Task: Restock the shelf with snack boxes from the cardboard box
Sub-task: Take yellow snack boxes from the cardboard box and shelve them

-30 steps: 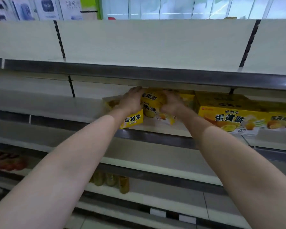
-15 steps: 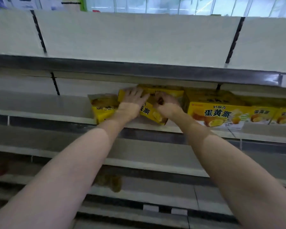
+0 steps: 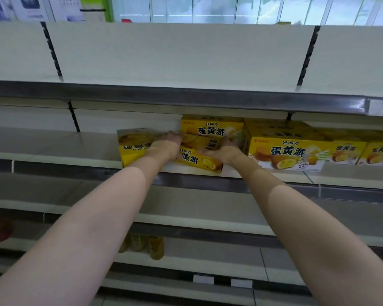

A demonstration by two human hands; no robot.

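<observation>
**Hands settle snack boxes on the middle shelf**

Both hands work a yellow snack box [image 3: 198,160] lying at the shelf [image 3: 53,151] front: the left hand [image 3: 167,145] rests on its top, the right hand [image 3: 222,151] presses its right end, fingers blurred, so the grip is unclear. Neighbouring boxes [image 3: 290,151] stand aligned to the right. Placement seems underway; next, square this box against its neighbours.

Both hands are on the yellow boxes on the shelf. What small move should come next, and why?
Probably turn the tilted box square and push it back. It lies askew at the shelf front edge, under both the left hand and right hand, while the large box to its right faces straight forward.
</observation>
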